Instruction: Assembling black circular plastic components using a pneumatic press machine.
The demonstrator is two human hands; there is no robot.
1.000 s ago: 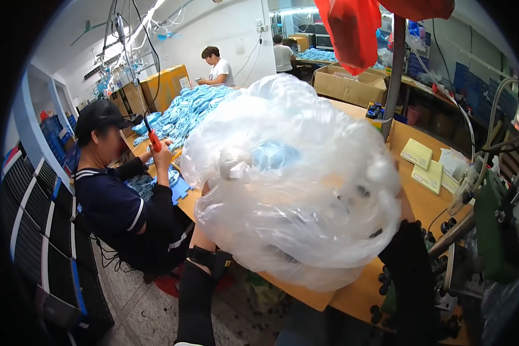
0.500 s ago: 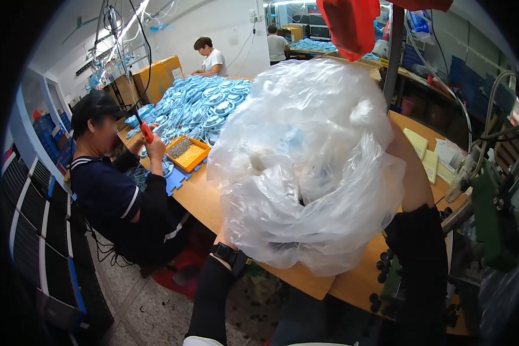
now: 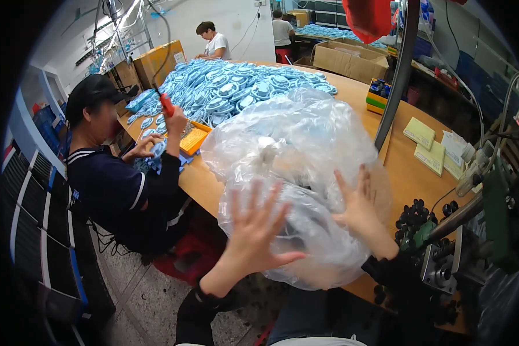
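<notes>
A large, crumpled clear plastic bag (image 3: 294,138) lies bulging on the near part of the wooden table, its lower side hanging at the front edge. Pale shapes show dimly through the film, too blurred to name. My left hand (image 3: 254,236) is spread over the bag's near left side, fingers apart and somewhat smeared by motion. On the bag's right side my right hand (image 3: 360,210) has its fingers stretched out over the plastic. Neither hand grips anything. Whether the palms touch the film I cannot tell.
At left a seated co-worker (image 3: 109,173) holds a red-handled tool (image 3: 167,105) near an orange tray (image 3: 195,138). Light blue parts (image 3: 236,86) are heaped behind the bag. Yellowish booklets (image 3: 429,157), black round pieces (image 3: 412,222) and a metal post (image 3: 399,75) stand at right.
My hands have come from around the bag's sides to its near face, fingers spread. The bag has sunk lower and flatter, uncovering more blue parts and a cardboard box behind.
</notes>
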